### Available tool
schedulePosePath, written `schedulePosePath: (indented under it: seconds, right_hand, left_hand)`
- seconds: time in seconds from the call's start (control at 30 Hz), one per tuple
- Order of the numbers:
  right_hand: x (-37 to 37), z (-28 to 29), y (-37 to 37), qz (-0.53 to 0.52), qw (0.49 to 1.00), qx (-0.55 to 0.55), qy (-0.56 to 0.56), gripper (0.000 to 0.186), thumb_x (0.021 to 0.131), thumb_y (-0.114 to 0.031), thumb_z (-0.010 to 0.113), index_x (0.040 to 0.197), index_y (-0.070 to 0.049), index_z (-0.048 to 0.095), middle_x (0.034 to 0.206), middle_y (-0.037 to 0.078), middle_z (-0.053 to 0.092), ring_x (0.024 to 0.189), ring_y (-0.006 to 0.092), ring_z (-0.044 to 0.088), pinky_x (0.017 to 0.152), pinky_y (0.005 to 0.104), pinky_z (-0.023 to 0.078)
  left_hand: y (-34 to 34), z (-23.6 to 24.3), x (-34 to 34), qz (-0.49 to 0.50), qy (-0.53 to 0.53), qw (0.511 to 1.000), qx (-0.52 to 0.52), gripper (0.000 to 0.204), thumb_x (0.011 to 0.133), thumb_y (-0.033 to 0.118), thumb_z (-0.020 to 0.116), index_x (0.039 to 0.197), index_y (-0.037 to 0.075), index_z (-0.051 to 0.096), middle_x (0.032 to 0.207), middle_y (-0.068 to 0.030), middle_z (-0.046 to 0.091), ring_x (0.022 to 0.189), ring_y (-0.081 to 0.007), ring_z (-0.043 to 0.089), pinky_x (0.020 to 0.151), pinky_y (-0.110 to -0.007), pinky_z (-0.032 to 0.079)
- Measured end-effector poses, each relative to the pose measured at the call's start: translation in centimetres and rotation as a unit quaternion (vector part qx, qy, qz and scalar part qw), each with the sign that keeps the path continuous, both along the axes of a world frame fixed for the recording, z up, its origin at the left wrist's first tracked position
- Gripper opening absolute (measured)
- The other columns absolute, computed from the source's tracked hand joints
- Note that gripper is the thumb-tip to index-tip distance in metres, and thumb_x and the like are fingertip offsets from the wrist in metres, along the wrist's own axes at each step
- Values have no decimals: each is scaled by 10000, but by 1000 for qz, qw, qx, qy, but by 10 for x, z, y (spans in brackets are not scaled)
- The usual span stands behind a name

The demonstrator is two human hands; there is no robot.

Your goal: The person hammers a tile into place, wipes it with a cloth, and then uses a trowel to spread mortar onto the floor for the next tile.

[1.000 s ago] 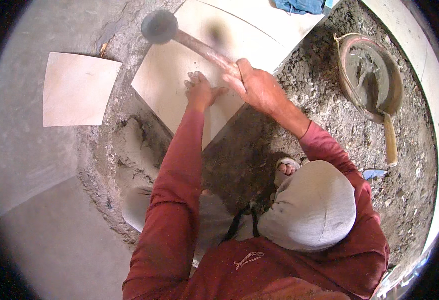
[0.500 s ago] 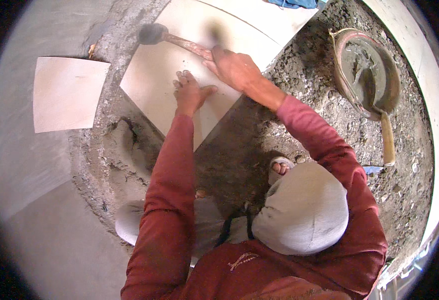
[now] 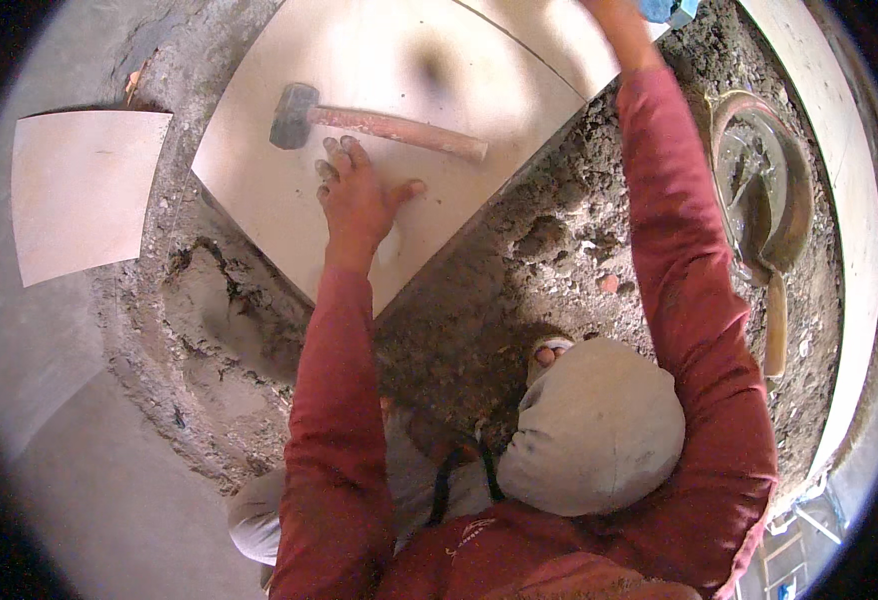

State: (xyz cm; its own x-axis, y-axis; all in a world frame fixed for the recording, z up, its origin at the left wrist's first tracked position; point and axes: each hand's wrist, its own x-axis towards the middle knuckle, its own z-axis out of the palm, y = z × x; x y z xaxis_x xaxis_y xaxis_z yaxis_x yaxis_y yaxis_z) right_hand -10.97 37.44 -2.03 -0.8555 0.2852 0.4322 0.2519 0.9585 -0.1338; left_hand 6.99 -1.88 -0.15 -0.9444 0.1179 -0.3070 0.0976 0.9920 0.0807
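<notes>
Right hand [image 3: 616, 20]: moved off hammer [image 3: 389, 128], now beyond tile's [image 3: 259, 190] far edge; grip cropped, cannot tell.
Left hand [image 3: 357, 205]: fingers spread on tile.
Hammer: lying flat on tile.

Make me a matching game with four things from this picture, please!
1. hammer
2. left hand
3. round bucket
4. lone tile

A. on the picture's right, with grey mix inside
B. lying on the big pale tile, with no hand holding it
C. on the picture's far left
D. bare, with its thumb sticking out

Pairs: 1-B, 2-D, 3-A, 4-C
</notes>
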Motion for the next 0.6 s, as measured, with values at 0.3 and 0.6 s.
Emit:
schedulePosePath:
  seconds: [0.3, 0.6]
  right_hand:
    - [-48, -34, 97, 69, 997, -8, 25, 344, 835, -277, 668, 1076, -32, 683, 1110, 273, 669, 1059, 449, 627, 929, 528, 497]
    - [-153, 44, -130, 380, 917, -114, 25, 317, 845, -202, 625, 1121, -58, 684, 1070, 248, 671, 1023, 442, 646, 902, 509, 520]
  left_hand:
    - [9, -1, -2, -22, 28, 999, 11, 1230, 722, 659, 778, 1544, -77, 233, 1600, -338, 222, 1420, -576, 299, 1112, -621, 348]
    - [2, -3, 2, -6, 32, 999, -6, 1280, 673, 638, 820, 1552, -66, 211, 1588, -339, 254, 1415, -570, 314, 1102, -610, 362]
